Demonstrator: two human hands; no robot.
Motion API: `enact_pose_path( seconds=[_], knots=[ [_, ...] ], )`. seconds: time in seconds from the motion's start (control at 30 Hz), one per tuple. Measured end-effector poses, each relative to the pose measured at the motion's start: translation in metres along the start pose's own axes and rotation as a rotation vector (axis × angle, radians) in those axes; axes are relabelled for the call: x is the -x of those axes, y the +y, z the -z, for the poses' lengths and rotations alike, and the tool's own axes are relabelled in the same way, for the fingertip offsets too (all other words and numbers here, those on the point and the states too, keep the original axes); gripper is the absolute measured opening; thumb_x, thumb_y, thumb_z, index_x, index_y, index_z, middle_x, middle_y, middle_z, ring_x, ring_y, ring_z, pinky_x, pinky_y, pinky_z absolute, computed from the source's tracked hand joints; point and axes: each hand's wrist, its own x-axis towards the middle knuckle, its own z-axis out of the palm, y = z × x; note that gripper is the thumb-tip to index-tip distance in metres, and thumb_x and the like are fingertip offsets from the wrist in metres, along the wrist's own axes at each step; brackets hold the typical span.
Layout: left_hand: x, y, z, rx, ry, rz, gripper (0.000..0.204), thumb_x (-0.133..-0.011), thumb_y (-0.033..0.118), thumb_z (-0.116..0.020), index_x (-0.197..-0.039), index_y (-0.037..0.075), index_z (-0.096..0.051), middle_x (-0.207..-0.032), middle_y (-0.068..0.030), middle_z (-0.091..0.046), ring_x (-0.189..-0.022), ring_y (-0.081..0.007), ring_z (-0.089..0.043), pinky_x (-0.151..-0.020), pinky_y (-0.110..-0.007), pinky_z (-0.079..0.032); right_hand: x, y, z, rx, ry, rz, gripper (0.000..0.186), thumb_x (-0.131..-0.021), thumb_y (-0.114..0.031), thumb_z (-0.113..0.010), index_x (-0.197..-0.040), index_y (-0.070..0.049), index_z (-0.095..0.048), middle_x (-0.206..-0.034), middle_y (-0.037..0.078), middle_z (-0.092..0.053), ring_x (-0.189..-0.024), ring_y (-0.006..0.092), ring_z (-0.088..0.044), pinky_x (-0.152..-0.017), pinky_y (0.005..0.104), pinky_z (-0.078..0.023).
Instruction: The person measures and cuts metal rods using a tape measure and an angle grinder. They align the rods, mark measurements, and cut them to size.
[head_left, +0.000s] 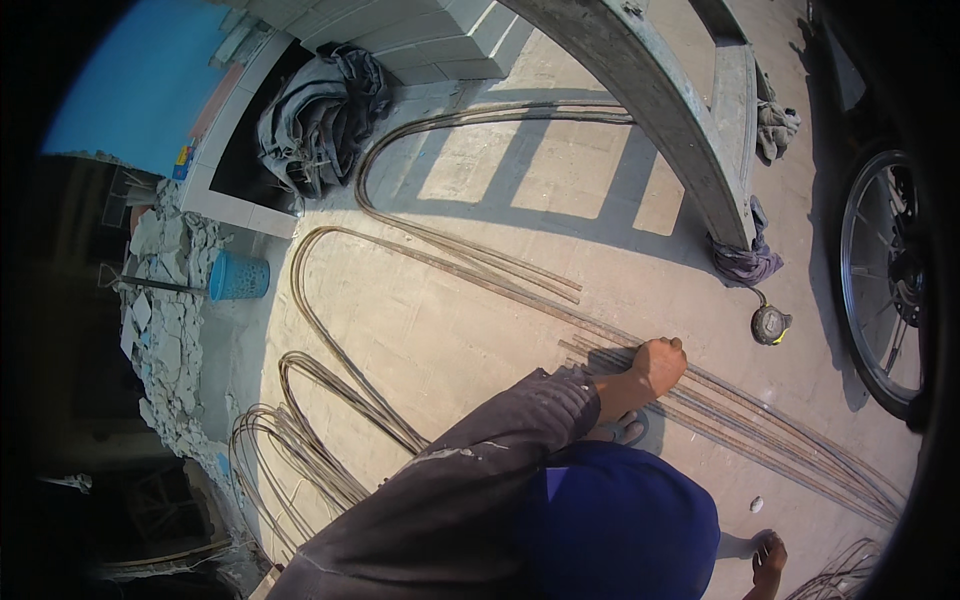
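Observation:
My left hand [657,368] is closed in a fist around a long bent steel rod [480,282], at the centre right of the view. On both sides of the fist the rod runs on, its looped end lying far left. More straight lengths of rusty steel rod [760,430] lie beside and below this hand, close together. My right hand [770,555] is low at the right, near the bottom edge, with its fingers curled in and nothing seen in them. Part of a foot [628,430] shows in shadow under my left forearm.
Other bent rods [440,120] and a wire-like bundle [270,440] lie left and far. A metal ladder [735,150] stands with cloth-wrapped feet. A tape measure [770,325] and a wheel [880,280] are right; a blue basket [240,277], rubble [165,300] and piled cloth [315,125] are left.

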Motion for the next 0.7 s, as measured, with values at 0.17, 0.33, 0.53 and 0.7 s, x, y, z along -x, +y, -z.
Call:
enact_pose_path(
  seconds=[0.17,0.33,0.53,0.7],
  knots=[
    [-0.009,0.000,0.011,-0.050,-0.173,-0.082,0.020,-0.086,0.016,-0.070,-0.098,0.004,-0.080,-0.101,-0.0154,-0.074,-0.096,-0.0261,-0.075,-0.075,-0.036,-0.061,-0.016,0.006,0.000,-0.140,-0.006,0.008,0.048,-0.096,-0.043,-0.064,-0.138,-0.020,-0.060,-0.141,0.002,-0.060,-0.124,0.0209,-0.058,-0.102,0.0426,-0.040],
    [-0.006,-0.003,0.022,-0.057,-0.166,-0.185,0.019,-0.085,0.016,-0.069,-0.096,0.005,-0.081,-0.101,-0.0173,-0.074,-0.094,-0.0273,-0.075,-0.076,-0.037,-0.062,-0.015,-0.009,-0.016,-0.123,0.016,0.003,0.047,-0.096,-0.042,-0.064,-0.138,-0.020,-0.060,-0.140,0.003,-0.060,-0.123,0.0211,-0.058,-0.102,0.0430,-0.041],
    [-0.005,-0.004,0.014,-0.020,-0.132,-0.139,0.020,-0.082,0.016,-0.069,-0.094,0.005,-0.080,-0.098,-0.0167,-0.073,-0.090,-0.0279,-0.075,-0.074,-0.037,-0.062,0.008,-0.025,-0.031,-0.039,0.022,-0.003,0.046,-0.096,-0.041,-0.063,-0.138,-0.020,-0.060,-0.140,0.003,-0.061,-0.123,0.0212,-0.058,-0.102,0.0435,-0.041],
    [-0.002,-0.006,0.010,-0.010,-0.060,-0.126,0.016,-0.081,0.015,-0.069,-0.089,0.005,-0.079,-0.094,-0.0156,-0.072,-0.085,-0.0278,-0.076,-0.071,-0.038,-0.061,0.019,-0.045,-0.038,0.056,0.028,0.048,0.044,-0.097,-0.038,-0.062,-0.138,-0.020,-0.060,-0.138,0.005,-0.061,-0.123,0.0214,-0.058,-0.101,0.0446,-0.042]
  ],
)
